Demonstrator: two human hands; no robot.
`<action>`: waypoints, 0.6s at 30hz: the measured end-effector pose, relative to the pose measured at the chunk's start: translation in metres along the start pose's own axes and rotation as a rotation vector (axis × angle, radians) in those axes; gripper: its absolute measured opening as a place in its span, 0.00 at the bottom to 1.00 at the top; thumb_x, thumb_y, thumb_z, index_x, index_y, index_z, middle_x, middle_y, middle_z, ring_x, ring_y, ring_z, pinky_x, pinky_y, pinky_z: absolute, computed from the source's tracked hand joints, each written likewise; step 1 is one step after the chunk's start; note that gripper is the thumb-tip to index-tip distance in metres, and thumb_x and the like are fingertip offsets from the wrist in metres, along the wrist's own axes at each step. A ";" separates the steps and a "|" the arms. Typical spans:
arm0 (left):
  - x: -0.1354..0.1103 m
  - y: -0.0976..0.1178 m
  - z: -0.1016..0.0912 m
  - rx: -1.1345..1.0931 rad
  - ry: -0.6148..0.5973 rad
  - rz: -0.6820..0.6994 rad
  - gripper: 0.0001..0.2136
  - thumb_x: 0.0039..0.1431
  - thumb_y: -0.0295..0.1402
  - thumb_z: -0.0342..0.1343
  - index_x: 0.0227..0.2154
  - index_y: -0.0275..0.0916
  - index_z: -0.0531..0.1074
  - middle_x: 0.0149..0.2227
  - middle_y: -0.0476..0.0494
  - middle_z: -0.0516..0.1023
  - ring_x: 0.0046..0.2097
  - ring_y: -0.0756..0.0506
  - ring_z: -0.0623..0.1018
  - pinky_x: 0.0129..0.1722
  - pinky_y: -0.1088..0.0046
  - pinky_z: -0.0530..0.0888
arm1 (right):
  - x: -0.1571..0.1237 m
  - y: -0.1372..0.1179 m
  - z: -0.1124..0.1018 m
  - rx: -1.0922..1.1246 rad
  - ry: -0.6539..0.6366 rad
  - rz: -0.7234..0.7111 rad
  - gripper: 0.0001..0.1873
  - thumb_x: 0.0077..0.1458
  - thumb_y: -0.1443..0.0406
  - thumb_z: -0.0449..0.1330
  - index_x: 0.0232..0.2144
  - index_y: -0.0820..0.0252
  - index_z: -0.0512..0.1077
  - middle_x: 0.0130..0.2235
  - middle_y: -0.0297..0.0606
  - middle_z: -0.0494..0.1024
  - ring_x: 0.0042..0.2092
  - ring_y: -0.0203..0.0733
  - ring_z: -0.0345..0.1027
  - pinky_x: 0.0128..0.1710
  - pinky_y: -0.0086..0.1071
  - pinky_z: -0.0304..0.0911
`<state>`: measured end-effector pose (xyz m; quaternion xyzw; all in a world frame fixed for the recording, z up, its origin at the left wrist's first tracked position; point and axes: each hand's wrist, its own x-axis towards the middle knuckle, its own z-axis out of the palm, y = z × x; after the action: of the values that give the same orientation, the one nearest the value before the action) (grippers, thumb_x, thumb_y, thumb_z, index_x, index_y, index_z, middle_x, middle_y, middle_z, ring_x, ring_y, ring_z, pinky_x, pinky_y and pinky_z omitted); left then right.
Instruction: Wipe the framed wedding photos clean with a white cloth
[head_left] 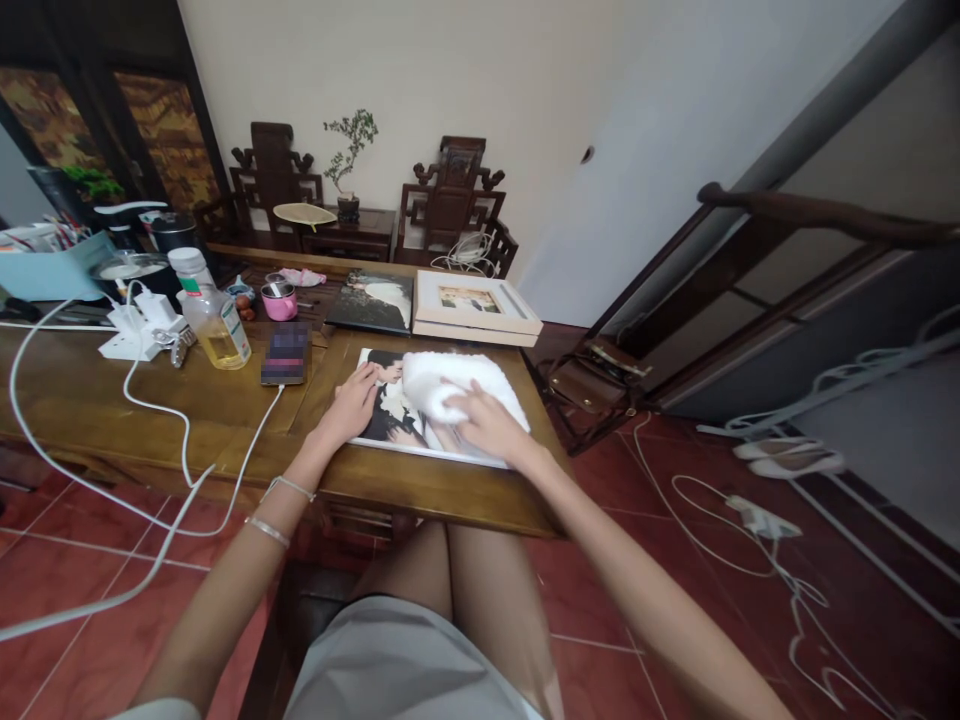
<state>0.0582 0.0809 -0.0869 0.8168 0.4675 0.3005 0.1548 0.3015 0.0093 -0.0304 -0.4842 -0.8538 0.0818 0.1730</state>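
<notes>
On the wooden table in front of me lies a photo album or picture panel with a printed photo of people on its face. My left hand rests flat on its left edge, fingers stretched out, holding nothing. A fluffy white cloth covers much of the picture's right half. My right hand grips a bunched part of this cloth and presses it on the picture; the fingers are slightly blurred.
Behind the album are a dark picture panel and a white framed-photo box. To the left stand a phone on a cable, a bottle of yellow liquid, a pink cup and a power strip. Cords hang over the front edge.
</notes>
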 end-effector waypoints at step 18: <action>0.000 -0.001 0.001 -0.018 0.010 -0.020 0.20 0.66 0.28 0.42 0.58 0.37 0.66 0.63 0.37 0.63 0.66 0.41 0.59 0.65 0.55 0.57 | -0.049 -0.059 0.001 0.032 -0.129 -0.067 0.25 0.41 0.79 0.48 0.40 0.65 0.75 0.61 0.54 0.66 0.67 0.54 0.48 0.64 0.59 0.40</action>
<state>0.0579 0.0819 -0.0881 0.8092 0.4738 0.3072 0.1626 0.2769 -0.0633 -0.0233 -0.4461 -0.8776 0.1205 0.1281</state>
